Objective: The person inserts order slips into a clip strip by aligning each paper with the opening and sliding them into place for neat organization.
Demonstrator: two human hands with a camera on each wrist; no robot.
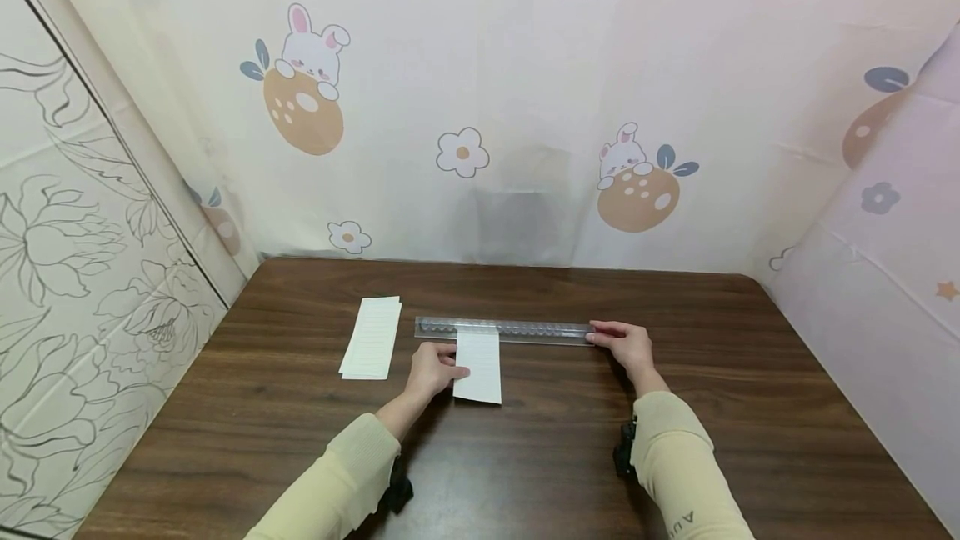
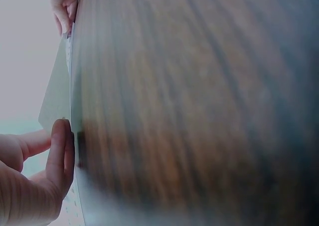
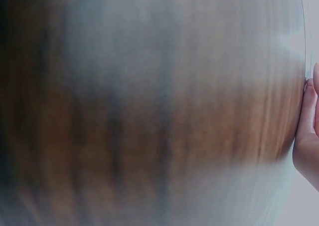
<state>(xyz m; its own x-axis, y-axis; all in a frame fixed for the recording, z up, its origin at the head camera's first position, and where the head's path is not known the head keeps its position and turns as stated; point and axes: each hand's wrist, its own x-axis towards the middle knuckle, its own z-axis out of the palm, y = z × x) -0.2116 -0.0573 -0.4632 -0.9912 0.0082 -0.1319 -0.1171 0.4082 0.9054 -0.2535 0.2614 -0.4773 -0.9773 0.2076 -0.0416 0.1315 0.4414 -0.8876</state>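
Observation:
A long clear plastic ruler [image 1: 543, 332] with a scalloped strip along it lies crosswise on the table. The top edge of a small lined paper slip [image 1: 478, 375] meets the ruler, left of its middle. At the slip's left edge, my left hand [image 1: 432, 369] pinches the paper, thumb on top. The left wrist view shows that slip [image 2: 57, 91] tilted up from the fingers. My right hand [image 1: 630, 348] grips the ruler's right end between thumb and fingers. Only part of the right hand [image 3: 308, 141] shows at the edge of the right wrist view.
To the left, a few more lined slips [image 1: 372, 338] lie in a slightly uneven stack. The dark wooden table [image 1: 555, 457] ends at a patterned curtain [image 1: 525, 90] behind, with more curtain at both sides. A small black device [image 1: 624, 448] sits at each wrist.

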